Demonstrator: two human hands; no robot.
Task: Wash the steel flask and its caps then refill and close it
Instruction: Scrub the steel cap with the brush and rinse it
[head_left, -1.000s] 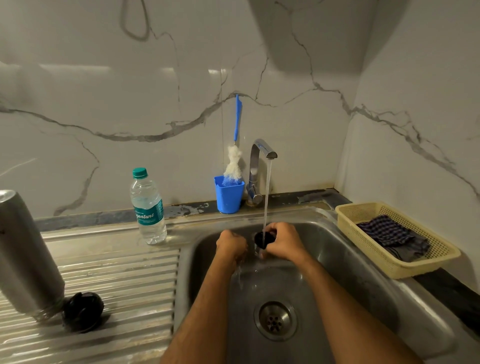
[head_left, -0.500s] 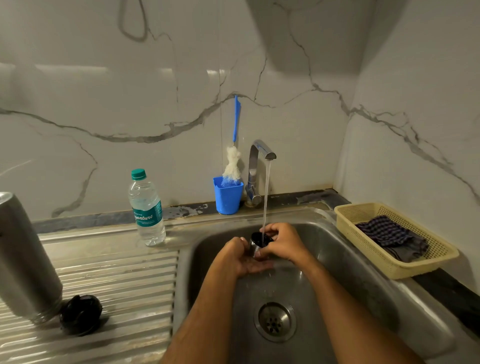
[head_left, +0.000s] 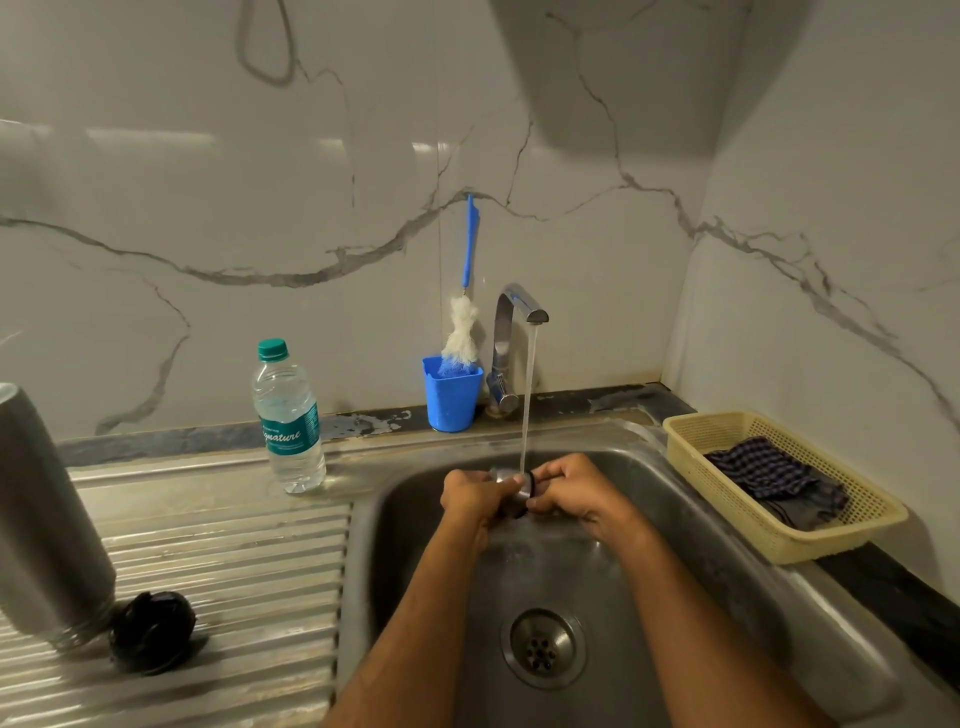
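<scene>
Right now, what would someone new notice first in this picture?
Both hands, left hand and right hand, hold a small steel cap under the running tap over the sink. The steel flask stands far left on the drainboard beside a black cap.

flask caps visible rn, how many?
2. One steel cap held under the tap stream by the left hand and right hand. One black cap on the drainboard beside the steel flask. Others may be hidden.
</scene>
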